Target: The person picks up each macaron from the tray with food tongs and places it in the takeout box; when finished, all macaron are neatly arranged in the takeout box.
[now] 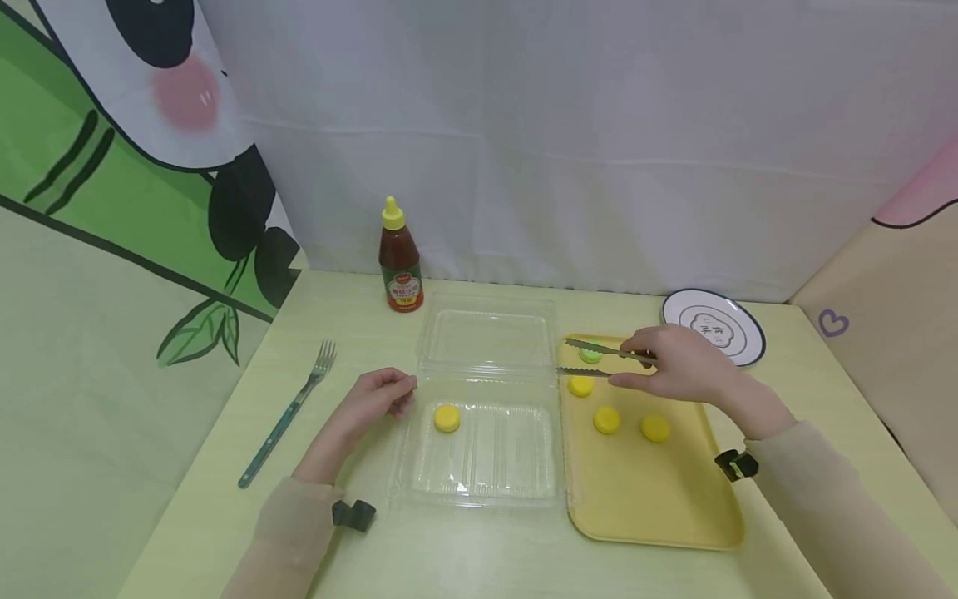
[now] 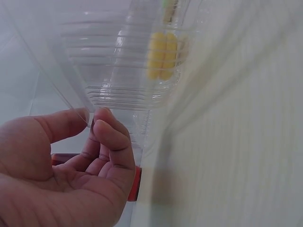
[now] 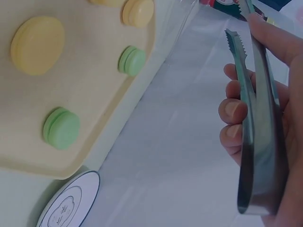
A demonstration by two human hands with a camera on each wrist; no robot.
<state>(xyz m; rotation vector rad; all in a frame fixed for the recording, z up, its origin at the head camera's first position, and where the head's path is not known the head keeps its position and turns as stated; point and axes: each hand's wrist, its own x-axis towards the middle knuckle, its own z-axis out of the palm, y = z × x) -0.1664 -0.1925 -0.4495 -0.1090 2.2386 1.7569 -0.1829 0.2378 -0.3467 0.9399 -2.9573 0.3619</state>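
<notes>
My left hand [image 1: 382, 394] is at the left side of an open clear plastic container [image 1: 516, 449], its thumb and forefinger pinching the rim in the left wrist view. A yellow macaron [image 1: 446, 418] lies in the container's near half. With my right hand [image 1: 677, 363] I hold metal tongs [image 3: 265, 161] by their arms, the toothed tips apart with nothing between them. Beneath the tongs is a yellow tray [image 1: 651, 499] bearing several yellow macarons [image 1: 655, 428]. A green macaron [image 1: 590, 354] shows under the tips; a second green macaron [image 3: 62, 128] appears in the right wrist view.
A sauce bottle [image 1: 401, 266] with a yellow cap stands behind the container. To the left lies a fork [image 1: 288, 413] with a green handle. A white plate [image 1: 718, 326] with a dark rim sits beyond the tray, near the curtain [image 1: 561, 166] at the table's back.
</notes>
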